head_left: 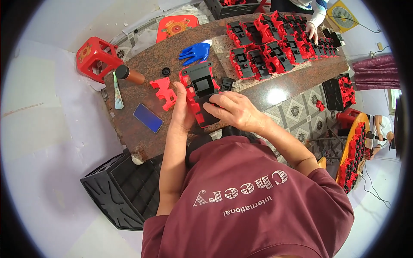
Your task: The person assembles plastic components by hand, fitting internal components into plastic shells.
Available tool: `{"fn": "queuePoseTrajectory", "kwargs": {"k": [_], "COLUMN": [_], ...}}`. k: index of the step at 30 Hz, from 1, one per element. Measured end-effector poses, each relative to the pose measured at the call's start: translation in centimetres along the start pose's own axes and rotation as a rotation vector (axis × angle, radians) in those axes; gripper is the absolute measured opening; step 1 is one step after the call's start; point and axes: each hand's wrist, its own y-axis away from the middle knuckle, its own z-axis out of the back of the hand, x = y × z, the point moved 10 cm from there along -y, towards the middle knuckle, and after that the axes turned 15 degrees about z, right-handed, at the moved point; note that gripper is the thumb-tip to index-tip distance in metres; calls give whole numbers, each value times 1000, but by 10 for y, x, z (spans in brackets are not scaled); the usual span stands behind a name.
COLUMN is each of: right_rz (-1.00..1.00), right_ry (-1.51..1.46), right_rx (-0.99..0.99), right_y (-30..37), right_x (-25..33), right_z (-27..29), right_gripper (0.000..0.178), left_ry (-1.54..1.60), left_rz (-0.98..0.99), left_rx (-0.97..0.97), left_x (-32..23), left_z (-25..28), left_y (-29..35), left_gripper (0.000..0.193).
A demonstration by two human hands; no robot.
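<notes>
Near the table's front edge, I hold up a red-and-black plastic assembly (201, 86) that looks like a toy vehicle chassis. My left hand (182, 111) grips its red left side, thumb along the edge. The bent fingers of my right hand (238, 111) press on the black lower part; whether they pinch a small piece is hidden. A loose red plastic part (164, 93) lies left of the assembly. Just beyond are a round black part (166, 72) and a blue glove (195, 52). A small black part (226, 84) sits right of the assembly.
Rows of similar red-and-black assemblies (275, 47) cover the table's far right, by another person's hand (312, 32). At left are a phone (148, 118), a brown bottle (130, 75) and red stools (97, 58). A black crate (118, 189) stands by the table. Another person sits far right.
</notes>
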Motion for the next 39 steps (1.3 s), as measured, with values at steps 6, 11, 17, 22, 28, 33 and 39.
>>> {"fn": "queuePoseTrajectory", "kwargs": {"k": [6,11,17,22,28,33,39], "right_rz": [10,21,69,-409,-912,-861,-567], "right_ry": [10,30,21,17,-942,-1059,-117], "right_rx": [-2,-1,-24,-372,-426,-438,-453], "right_y": [-1,3,2,21,35,32,31], "right_x": [2,1,2,-57,-104,-102,-83], "right_z": [1,2,3,32,-36,-40,30], "right_gripper": [46,45,37,44,52,53,51], "left_ry": [-57,-19,-57,-22,66,32,156], "left_rz": [-137,-151,-222,-213,-253,-157,-155], "left_rx": [8,19,-69,-47,40,-105,-252], "left_x": [5,4,-11,-16,-12,-12,-31], "left_z": [20,27,21,9,-4,3,14], "left_y": [-8,-13,-5,-4,-8,-21,-29], "left_gripper": [90,101,97,91,73,62,59]}}
